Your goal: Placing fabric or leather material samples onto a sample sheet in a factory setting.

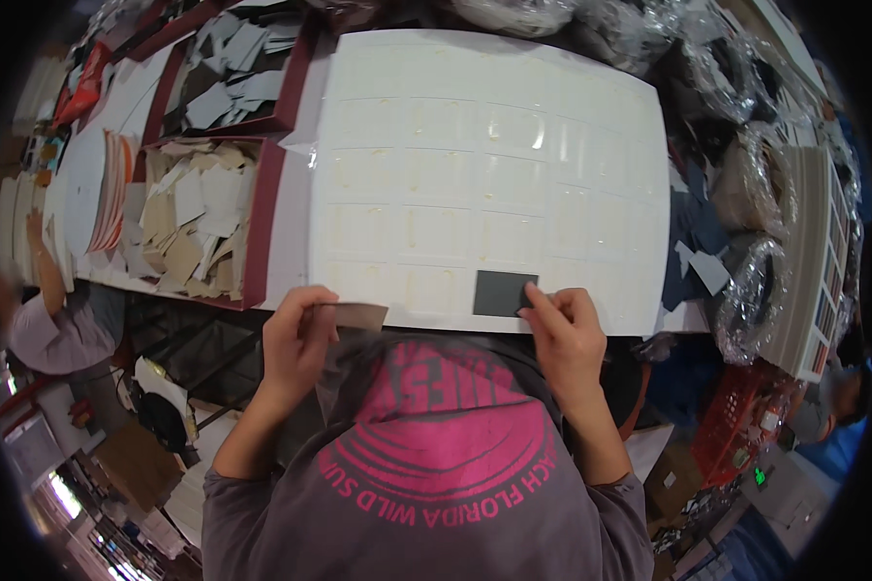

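Observation:
A large white board (436,194) with a grid of framed rectangles lies before me, thin yellowish glue-like lines showing in many of them. At its near edge my right hand (567,334) pinches the right side of a dark grey card (502,292), which lies over a rectangle of the nearest row. Close to the board's near left corner, my left hand (298,339) is closed on a brownish card (362,316). That card is tilted and sticks out to the right of my fingers.
Left of the board stand a dark red box (262,223) of beige and white cards and another box (286,102) of grey and white pieces. Dark blue pieces (698,228) and plastic-wrapped bundles (746,179) crowd the right side. A person (58,324) is at the far left.

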The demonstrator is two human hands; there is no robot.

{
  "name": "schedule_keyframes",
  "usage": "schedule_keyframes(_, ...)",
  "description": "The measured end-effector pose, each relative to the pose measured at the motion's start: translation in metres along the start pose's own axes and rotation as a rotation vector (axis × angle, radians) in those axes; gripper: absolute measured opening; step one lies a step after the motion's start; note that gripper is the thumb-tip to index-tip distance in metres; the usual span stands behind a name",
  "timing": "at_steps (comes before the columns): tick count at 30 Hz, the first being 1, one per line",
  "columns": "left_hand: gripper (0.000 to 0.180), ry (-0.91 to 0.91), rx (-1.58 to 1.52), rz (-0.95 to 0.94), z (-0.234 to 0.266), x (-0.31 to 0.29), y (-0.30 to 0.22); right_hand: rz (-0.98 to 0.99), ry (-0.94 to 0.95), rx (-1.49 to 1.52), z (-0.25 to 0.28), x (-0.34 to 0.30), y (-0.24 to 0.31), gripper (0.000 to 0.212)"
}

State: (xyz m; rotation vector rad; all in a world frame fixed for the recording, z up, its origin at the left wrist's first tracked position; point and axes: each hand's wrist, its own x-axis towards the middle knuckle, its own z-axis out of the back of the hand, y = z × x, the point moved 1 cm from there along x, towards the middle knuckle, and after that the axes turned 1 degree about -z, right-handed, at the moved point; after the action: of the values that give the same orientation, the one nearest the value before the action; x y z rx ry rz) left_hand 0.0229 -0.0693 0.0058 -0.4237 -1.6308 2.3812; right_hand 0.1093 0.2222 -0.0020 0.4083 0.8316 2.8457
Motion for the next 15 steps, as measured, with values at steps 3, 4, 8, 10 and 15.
schedule_keyframes(3, 0.02, -0.03, -0.174, 0.242, 0.015, 0.0, 0.003, -0.043, 0.018, 0.012, 0.002, 0.004, 0.0, 0.036)
schedule_keyframes(4, 0.021, -0.078, -0.27, 0.276, 0.014, 0.002, 0.001, -0.047, 0.022, 0.058, 0.002, 0.004, -0.002, 0.038)
schedule_keyframes(8, 0.015, -0.139, -0.391, 0.356, 0.011, 0.004, 0.01, -0.077, 0.007, 0.124, 0.011, 0.008, 0.007, 0.034)
schedule_keyframes(10, 0.014, -0.15, -0.384, 0.376, 0.009, 0.008, 0.008, -0.115, 0.006, 0.127, 0.011, 0.008, 0.008, 0.03)
schedule_keyframes(15, 0.013, -0.145, -0.354, 0.313, -0.002, 0.014, 0.014, -0.164, 0.044, 0.183, 0.007, 0.003, 0.009, 0.025)
